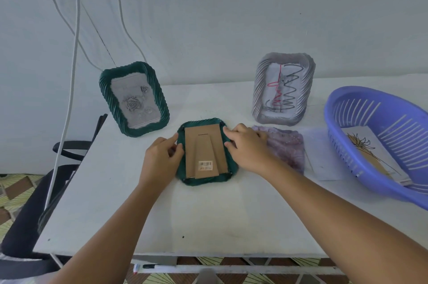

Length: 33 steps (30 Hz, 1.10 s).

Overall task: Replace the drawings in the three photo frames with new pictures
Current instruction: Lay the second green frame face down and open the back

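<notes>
Two hands work the face-down green frame [206, 151] at mid-desk [208, 219]: left hand [162, 158] pinching its left rim, right hand [246, 147] with curled fingers on its right rim. Advisable: steady the rim and free the cardboard backing [205, 151] evenly. Its long axis runs toward the wall, back upward.
</notes>
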Available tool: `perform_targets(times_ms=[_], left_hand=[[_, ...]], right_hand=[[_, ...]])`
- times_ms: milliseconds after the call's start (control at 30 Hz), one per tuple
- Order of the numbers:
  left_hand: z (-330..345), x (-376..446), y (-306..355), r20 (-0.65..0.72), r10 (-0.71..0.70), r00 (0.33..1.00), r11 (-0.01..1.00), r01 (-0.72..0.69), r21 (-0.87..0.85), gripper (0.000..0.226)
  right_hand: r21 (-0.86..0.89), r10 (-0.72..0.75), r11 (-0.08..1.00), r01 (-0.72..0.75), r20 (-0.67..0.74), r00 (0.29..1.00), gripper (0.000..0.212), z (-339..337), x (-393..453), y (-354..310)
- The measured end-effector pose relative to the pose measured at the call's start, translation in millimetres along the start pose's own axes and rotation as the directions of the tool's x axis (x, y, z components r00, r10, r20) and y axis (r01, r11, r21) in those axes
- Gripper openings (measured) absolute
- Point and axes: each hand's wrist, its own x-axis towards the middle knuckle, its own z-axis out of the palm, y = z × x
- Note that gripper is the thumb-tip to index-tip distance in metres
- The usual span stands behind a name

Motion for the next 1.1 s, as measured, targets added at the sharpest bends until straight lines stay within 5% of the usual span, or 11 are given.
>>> perform_targets(times_ms=[267, 633, 1100], left_hand=[[-0.1, -0.3, 0.1, -0.043, -0.017, 0.999, 0.998, 0.015, -0.057, 0.033], [-0.1, -1.3, -1.6, -0.052, -0.033, 0.998, 0.995, 0.027, -0.099, 0.035], [-1.3, -1.2, -1.0, -0.045, -0.029, 0.999, 0.996, 0.025, -0.091, 0.037]], right_hand=[[0.034, -0.012, 0.999, 0.017, -0.146, 0.989, 0.044, -5.8, -8.5, -19.1], [-0.144, -0.032, 0.989, 0.033, 0.01, 0.999, 0.053, 2.8, -3.0, -70.1], [-0.025, 0.031, 0.999, -0.032, -0.062, 0.998, 0.043, -1.1, -0.2, -76.6]])
